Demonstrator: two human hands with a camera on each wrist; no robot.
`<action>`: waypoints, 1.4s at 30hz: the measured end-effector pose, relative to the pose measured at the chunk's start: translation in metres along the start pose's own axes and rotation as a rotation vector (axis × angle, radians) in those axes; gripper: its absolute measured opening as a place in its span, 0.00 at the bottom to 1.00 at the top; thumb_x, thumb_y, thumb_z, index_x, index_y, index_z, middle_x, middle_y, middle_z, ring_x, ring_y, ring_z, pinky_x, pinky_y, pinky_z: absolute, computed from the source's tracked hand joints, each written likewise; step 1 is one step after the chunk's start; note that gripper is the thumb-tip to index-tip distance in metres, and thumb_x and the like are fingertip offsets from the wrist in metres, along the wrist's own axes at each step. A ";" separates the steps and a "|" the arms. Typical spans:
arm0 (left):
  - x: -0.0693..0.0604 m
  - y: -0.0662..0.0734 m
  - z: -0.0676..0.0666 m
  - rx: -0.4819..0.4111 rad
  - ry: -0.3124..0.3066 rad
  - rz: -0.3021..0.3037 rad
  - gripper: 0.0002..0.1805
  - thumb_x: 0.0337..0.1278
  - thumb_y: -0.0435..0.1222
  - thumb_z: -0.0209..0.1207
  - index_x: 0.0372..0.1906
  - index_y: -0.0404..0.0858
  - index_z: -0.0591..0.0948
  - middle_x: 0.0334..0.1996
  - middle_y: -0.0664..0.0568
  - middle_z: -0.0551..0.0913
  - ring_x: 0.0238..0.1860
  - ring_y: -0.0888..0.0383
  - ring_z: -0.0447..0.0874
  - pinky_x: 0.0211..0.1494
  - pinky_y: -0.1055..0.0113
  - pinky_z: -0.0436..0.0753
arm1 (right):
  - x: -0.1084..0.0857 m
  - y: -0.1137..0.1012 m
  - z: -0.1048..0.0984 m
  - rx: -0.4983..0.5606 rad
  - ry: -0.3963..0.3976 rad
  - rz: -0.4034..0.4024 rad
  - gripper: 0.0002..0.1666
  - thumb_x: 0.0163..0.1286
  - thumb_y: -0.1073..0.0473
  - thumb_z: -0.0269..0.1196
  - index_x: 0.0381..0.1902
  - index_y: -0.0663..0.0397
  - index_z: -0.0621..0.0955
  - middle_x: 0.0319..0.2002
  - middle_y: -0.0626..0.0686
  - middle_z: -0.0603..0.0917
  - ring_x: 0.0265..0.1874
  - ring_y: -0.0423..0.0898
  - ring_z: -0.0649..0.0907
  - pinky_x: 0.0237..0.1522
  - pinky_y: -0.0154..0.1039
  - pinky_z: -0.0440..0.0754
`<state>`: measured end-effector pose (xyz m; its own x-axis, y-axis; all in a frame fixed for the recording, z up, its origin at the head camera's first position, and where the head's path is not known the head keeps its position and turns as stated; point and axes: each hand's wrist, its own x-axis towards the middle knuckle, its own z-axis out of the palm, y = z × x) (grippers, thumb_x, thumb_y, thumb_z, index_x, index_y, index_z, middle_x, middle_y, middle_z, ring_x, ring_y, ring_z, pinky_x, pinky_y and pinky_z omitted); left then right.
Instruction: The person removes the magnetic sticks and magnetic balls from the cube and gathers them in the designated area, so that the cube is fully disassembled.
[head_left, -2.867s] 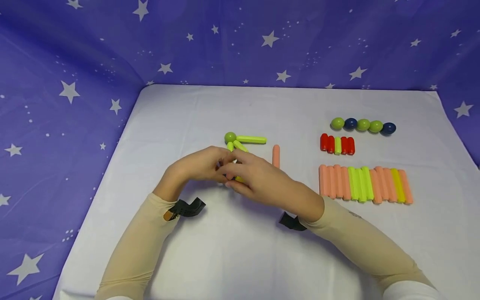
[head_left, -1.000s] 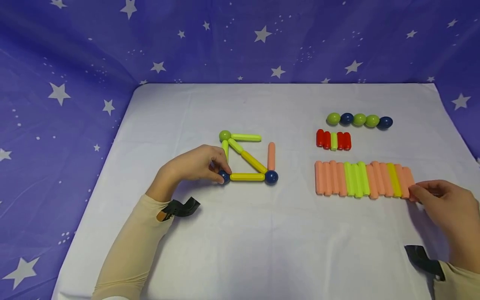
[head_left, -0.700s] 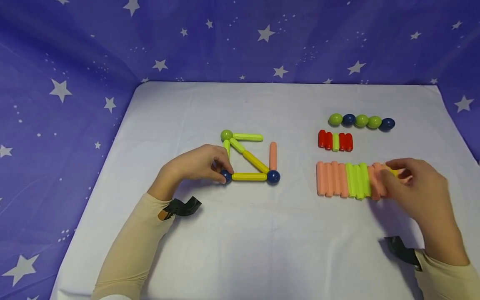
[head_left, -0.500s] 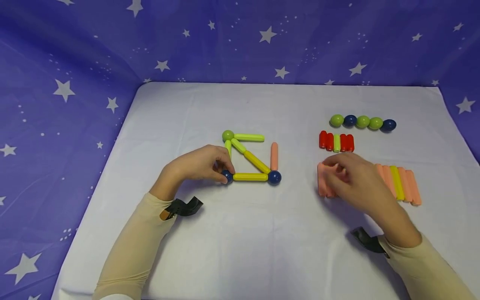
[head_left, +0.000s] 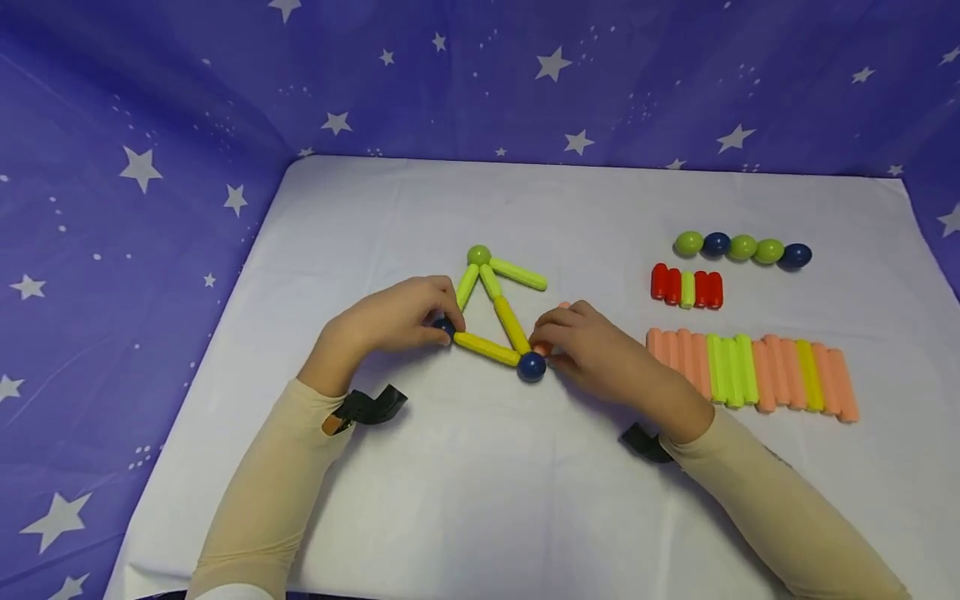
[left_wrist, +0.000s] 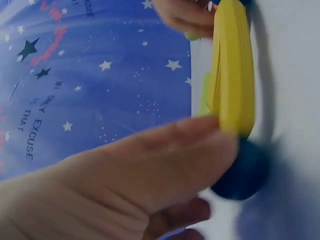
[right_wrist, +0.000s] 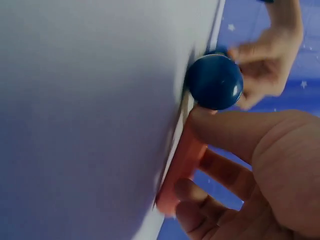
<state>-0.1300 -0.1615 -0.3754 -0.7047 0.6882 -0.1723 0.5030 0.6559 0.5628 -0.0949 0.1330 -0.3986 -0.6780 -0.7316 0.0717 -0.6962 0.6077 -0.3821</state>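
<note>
A flat figure of magnetic rods and balls lies on the white table. My left hand (head_left: 401, 317) pinches the dark blue ball (head_left: 444, 327) at its left corner; the thumb lies by the end of the yellow rod (left_wrist: 235, 75). At the near right corner sits another blue ball (head_left: 532, 367). My right hand (head_left: 607, 358) holds the salmon rod (right_wrist: 181, 165) that meets this ball, thumb on one side and fingers on the other. A green ball (head_left: 478, 255) tops the figure, with a lime rod (head_left: 519, 273) sticking out right. A lime-and-yellow diagonal (head_left: 510, 323) joins the green and blue balls.
To the right lies a row of salmon, lime and yellow rods (head_left: 780, 375). Behind it are short red and lime rods (head_left: 673, 285), then a line of green and blue balls (head_left: 742, 247). A purple starry cloth (head_left: 480, 83) rises behind the table.
My right hand has left the rod row, moving left to grip the figure's salmon rod. The figure has turned clockwise, its right blue ball coming nearer. My left hand stays on the left blue ball.
</note>
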 end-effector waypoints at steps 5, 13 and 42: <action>0.006 0.011 -0.004 0.163 0.185 -0.008 0.08 0.55 0.33 0.68 0.40 0.42 0.88 0.42 0.53 0.76 0.44 0.56 0.75 0.51 0.62 0.75 | 0.004 -0.012 0.002 -0.011 0.066 -0.095 0.07 0.64 0.56 0.69 0.40 0.48 0.85 0.36 0.45 0.81 0.36 0.46 0.74 0.41 0.40 0.71; 0.021 0.056 0.017 0.102 0.019 0.172 0.13 0.49 0.47 0.72 0.35 0.47 0.83 0.34 0.58 0.75 0.32 0.63 0.73 0.36 0.70 0.74 | 0.009 -0.016 0.005 0.007 0.120 -0.088 0.05 0.65 0.56 0.68 0.36 0.50 0.85 0.32 0.44 0.79 0.33 0.44 0.72 0.36 0.37 0.71; 0.014 0.057 0.040 0.135 0.020 0.152 0.13 0.44 0.45 0.75 0.33 0.48 0.84 0.30 0.62 0.76 0.30 0.67 0.71 0.34 0.71 0.72 | -0.012 -0.005 0.041 0.447 0.097 0.041 0.10 0.57 0.54 0.74 0.38 0.40 0.87 0.36 0.36 0.79 0.34 0.36 0.76 0.33 0.34 0.74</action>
<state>-0.0916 -0.1018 -0.3779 -0.6250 0.7769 -0.0767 0.6659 0.5818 0.4670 -0.0731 0.1263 -0.4357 -0.7365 -0.6646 0.1262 -0.5128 0.4268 -0.7449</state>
